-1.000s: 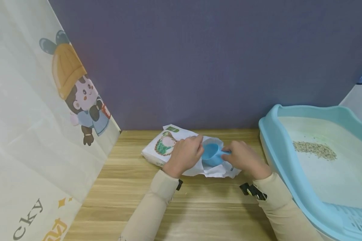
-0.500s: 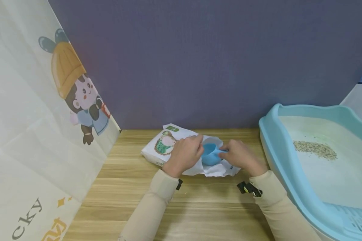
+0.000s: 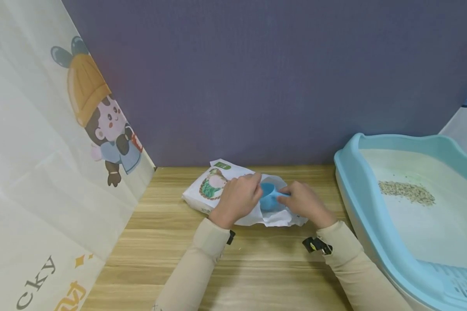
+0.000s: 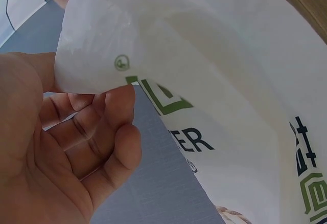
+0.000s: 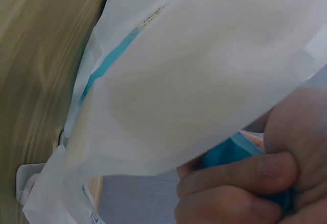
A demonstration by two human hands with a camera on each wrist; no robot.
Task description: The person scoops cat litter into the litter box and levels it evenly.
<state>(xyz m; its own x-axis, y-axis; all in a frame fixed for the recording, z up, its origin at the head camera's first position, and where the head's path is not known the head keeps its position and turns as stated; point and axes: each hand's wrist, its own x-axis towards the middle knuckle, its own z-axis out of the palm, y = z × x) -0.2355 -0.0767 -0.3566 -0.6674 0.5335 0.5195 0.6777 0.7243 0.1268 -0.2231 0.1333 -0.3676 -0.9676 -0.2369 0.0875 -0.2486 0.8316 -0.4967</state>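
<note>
A blue scoop [image 3: 270, 201] sits in the mouth of a white bag [image 3: 196, 196], at the far side of the table [image 3: 171, 250].
In the head view, the left hand [image 3: 239, 196] grips the bag's edge, left of the scoop; the right hand [image 3: 305, 201] is clamped on the scoop's handle; to the right stands a blue-rimmed tray [image 3: 373, 216] with a patch of pellets [image 3: 406, 192]. In the left wrist view, thumb and fingers pinch the bag's edge. In the right wrist view, curled fingers wrap the handle, beside the bag's translucent wall.
</note>
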